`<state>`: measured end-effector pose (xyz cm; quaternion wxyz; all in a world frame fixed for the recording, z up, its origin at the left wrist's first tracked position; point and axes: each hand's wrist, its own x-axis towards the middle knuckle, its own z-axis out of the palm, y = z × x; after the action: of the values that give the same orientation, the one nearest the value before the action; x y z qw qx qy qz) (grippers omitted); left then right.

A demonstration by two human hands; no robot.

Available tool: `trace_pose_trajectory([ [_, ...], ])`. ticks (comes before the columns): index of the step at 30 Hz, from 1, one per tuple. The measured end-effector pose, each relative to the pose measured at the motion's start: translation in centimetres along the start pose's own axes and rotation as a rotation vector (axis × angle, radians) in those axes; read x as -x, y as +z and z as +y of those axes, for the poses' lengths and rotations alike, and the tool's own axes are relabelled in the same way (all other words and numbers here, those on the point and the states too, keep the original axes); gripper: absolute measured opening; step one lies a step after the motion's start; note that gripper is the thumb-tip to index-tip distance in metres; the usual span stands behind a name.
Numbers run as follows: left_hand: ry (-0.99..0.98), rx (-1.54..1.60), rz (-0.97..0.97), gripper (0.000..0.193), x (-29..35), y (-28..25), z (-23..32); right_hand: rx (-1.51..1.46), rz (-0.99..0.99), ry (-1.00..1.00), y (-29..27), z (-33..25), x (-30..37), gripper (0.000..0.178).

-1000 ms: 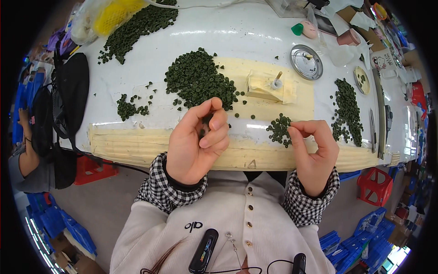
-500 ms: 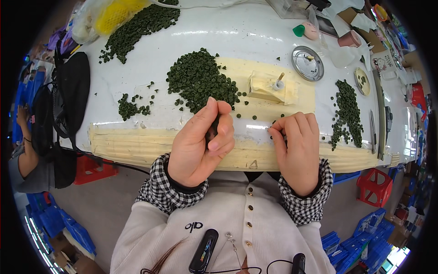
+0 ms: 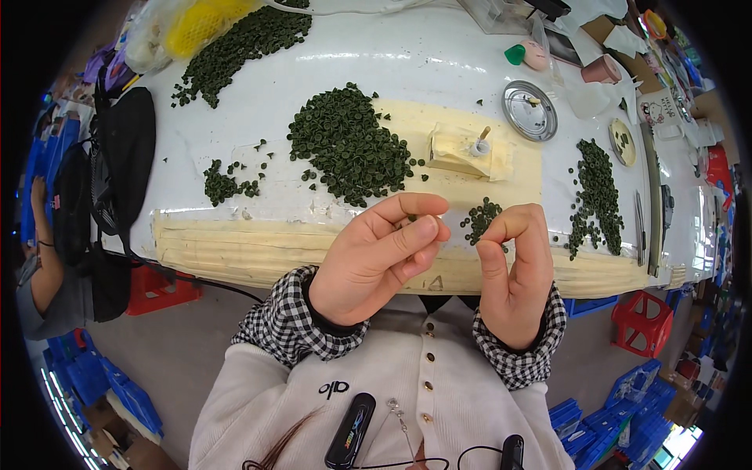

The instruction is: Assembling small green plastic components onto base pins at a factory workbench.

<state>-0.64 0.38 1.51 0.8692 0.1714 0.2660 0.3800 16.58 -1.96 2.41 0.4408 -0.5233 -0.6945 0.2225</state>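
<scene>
My left hand is raised above the table's front edge, its fingers curled and thumb against the index finger. A speck of dark green shows between finger and thumb; whether it is held or lies behind, I cannot tell. Beside it, my right hand has bent fingers with the thumb close to the index tip; anything inside is hidden. A small cluster of dark green, button-like pieces lies at its fingertips. Beyond my left hand spreads a larger heap of the same pieces.
A taped block with an upright peg stands behind the hands. More green pieces lie in a right pile and a far-left pile. A round metal lid and tweezers-like tools are at right; a black bag hangs left.
My left hand has moved right and slightly down, its fingers now pointing toward the right hand. My right hand has turned and drawn back a little, uncovering the small cluster.
</scene>
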Motion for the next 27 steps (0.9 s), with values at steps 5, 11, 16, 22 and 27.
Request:
trace_pose_trajectory([
  [5,-0.051,0.027,-0.058,0.027,0.05,-0.99,-0.43,-0.087,0.028,0.001,0.27,-0.27,0.22,0.011],
  [11,-0.072,0.043,-0.038,0.02,-0.1,-0.25,-0.38,-0.129,0.023,-0.005,0.56,-0.14,0.26,0.011],
  [16,-0.019,0.0,-0.1,0.016,-0.23,-0.82,-0.78,-0.184,0.01,0.011,0.61,-0.11,0.13,0.01],
  [22,-0.026,-0.03,-0.054,0.017,-0.27,-0.29,-0.63,-0.203,0.016,0.02,0.8,-0.13,0.12,0.009],
  [27,0.006,-0.042,-0.063,0.02,-0.34,-0.65,-0.93,-0.19,0.015,0.015,0.69,-0.19,0.03,0.008],
])
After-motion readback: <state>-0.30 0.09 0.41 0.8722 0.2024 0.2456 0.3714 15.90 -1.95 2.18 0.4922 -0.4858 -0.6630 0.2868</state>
